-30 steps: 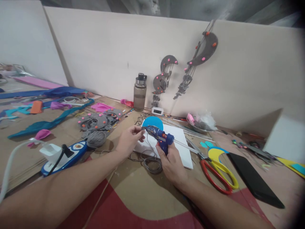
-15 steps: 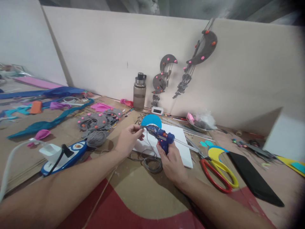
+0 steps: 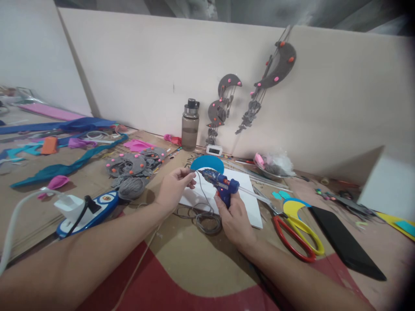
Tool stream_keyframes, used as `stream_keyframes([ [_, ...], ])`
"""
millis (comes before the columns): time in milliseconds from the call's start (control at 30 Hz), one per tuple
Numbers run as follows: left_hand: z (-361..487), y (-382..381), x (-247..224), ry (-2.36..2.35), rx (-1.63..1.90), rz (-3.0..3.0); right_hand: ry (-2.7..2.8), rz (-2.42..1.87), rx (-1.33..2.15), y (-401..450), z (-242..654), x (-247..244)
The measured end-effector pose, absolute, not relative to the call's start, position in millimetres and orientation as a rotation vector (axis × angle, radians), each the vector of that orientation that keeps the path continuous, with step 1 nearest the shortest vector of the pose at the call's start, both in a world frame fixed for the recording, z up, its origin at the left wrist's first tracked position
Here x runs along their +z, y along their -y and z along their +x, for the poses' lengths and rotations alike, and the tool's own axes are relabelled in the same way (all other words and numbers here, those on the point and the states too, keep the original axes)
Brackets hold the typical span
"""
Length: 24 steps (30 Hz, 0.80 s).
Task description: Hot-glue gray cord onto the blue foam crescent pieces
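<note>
My right hand [image 3: 238, 222] is wrapped round the handle of a blue glue gun [image 3: 223, 185], a clear glue stick [image 3: 253, 193] jutting from its back. The nozzle points left, close to the fingertips of my left hand [image 3: 173, 188]. Those fingers pinch the end of a grey yarn strand, which hangs down to a loose coil [image 3: 208, 222] below. Behind the nozzle is a blue crescent-like piece [image 3: 207, 162], partly covered by the gun and lying by a white sheet [image 3: 249, 207].
Scissors [image 3: 293, 237] with red and yellow handles and a black flat slab [image 3: 346, 242] lie at right. A power strip [image 3: 105, 203], a grey yarn ball [image 3: 131, 188] and grey felt crescents [image 3: 128, 164] are at left. A water bottle [image 3: 190, 129] stands by the back board.
The glue gun has shifted slightly right, so its nozzle sits a little apart from my left fingertips. The yarn strand between them shows more clearly. My left hand has barely moved.
</note>
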<state>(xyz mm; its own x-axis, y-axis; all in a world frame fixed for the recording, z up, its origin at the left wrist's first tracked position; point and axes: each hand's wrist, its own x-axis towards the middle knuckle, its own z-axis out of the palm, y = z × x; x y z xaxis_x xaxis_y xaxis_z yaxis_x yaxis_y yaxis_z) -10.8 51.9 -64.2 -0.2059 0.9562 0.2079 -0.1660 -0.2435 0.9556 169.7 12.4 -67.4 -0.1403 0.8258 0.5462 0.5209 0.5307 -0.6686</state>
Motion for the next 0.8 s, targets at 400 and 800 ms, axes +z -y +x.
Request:
stream_keyframes([
  [400, -9.5, -44.4, -44.2, -0.938, 1.68, 0.975, 1.852, -1.599, 0.531, -40.1, 183.2, -50.1],
  [800, -1.7, -32.5, -43.9, -0.992, 1.589, 1.208, 2.047, -1.291, 0.138, -20.7, 184.4, -17.2],
])
